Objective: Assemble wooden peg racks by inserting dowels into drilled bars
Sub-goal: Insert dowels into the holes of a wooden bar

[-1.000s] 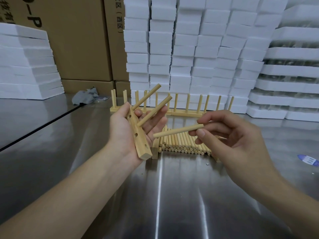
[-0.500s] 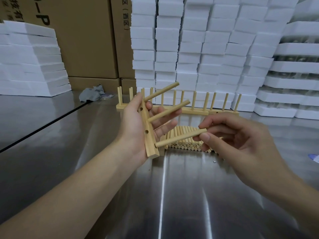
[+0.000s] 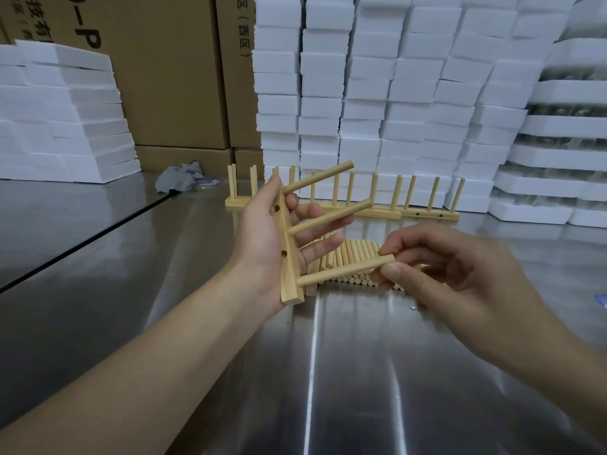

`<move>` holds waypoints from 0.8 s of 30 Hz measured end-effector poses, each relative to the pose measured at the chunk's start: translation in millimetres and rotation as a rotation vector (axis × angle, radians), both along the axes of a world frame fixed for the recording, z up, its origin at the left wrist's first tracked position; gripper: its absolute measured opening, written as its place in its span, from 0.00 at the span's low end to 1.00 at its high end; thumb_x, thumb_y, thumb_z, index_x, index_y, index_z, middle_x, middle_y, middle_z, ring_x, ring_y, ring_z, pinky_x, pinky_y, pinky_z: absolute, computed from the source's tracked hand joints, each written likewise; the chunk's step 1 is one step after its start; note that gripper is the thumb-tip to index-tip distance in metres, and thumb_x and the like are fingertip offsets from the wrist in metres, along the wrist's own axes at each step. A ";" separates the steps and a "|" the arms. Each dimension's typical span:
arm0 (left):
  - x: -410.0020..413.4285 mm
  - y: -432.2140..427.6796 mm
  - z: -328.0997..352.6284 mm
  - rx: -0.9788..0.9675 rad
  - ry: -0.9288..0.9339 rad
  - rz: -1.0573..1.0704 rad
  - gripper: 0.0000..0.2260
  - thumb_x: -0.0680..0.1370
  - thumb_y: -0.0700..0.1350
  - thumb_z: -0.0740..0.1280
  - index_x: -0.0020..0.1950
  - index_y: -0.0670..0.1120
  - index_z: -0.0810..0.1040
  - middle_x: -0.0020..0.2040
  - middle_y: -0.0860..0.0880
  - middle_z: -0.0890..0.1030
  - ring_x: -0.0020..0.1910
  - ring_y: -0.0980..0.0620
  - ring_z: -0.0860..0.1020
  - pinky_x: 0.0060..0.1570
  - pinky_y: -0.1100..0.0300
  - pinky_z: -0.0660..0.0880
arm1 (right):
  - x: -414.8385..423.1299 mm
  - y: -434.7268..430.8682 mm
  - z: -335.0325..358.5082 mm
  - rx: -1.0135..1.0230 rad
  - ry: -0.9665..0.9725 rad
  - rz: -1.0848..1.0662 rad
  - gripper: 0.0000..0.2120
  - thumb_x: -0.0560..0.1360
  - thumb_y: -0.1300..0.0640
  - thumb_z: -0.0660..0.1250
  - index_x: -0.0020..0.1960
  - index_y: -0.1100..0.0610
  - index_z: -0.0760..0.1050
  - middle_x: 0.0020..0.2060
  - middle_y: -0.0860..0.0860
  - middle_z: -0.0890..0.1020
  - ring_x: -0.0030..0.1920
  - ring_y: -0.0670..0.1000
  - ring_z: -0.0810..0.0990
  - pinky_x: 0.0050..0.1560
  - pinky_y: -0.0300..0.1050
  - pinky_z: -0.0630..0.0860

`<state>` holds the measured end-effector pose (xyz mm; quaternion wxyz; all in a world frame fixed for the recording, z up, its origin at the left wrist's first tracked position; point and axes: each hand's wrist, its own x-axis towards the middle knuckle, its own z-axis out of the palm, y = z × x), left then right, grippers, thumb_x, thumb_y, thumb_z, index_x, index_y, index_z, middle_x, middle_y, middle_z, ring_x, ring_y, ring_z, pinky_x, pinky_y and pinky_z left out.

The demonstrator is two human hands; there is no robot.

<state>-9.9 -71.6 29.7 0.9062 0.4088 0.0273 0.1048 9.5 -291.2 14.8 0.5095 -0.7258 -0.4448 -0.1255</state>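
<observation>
My left hand grips a short drilled wooden bar, held nearly upright. Two dowels stick out of the bar to the right, an upper one and a middle one. My right hand pinches a third dowel by its right end; its left tip meets the bar near the lowest hole. Behind my hands a pile of loose dowels lies on the steel table.
Finished peg racks stand in a row behind the pile. White foam blocks are stacked at the back and right, more foam at the left, cardboard boxes between. A grey rag lies near the boxes.
My right hand has brought the third dowel leftward until its tip reached the bar's lowest hole. My left hand has tilted the bar more upright.
</observation>
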 end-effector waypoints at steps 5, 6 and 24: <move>-1.6 -0.7 -0.8 -0.023 0.052 -0.012 0.20 0.87 0.59 0.62 0.41 0.47 0.72 0.34 0.45 0.79 0.45 0.36 0.89 0.30 0.53 0.84 | -0.9 -6.6 7.3 -0.177 -0.256 -0.111 0.04 0.80 0.49 0.72 0.54 0.46 0.80 0.43 0.39 0.86 0.41 0.45 0.85 0.38 0.39 0.79; -2.0 -1.5 -0.5 -0.022 0.064 -0.009 0.20 0.87 0.59 0.62 0.41 0.47 0.72 0.34 0.45 0.79 0.44 0.36 0.89 0.30 0.54 0.84 | -1.1 -7.6 9.2 -0.222 -0.326 -0.133 0.05 0.80 0.49 0.70 0.55 0.46 0.79 0.43 0.38 0.84 0.41 0.44 0.84 0.38 0.36 0.77; -19.8 -35.6 -7.5 0.286 -0.100 0.149 0.18 0.87 0.59 0.61 0.48 0.46 0.73 0.38 0.45 0.80 0.39 0.43 0.84 0.32 0.53 0.82 | -10.2 13.5 -8.1 -0.387 -0.029 0.025 0.17 0.81 0.36 0.61 0.43 0.43 0.81 0.25 0.41 0.69 0.26 0.42 0.67 0.29 0.34 0.61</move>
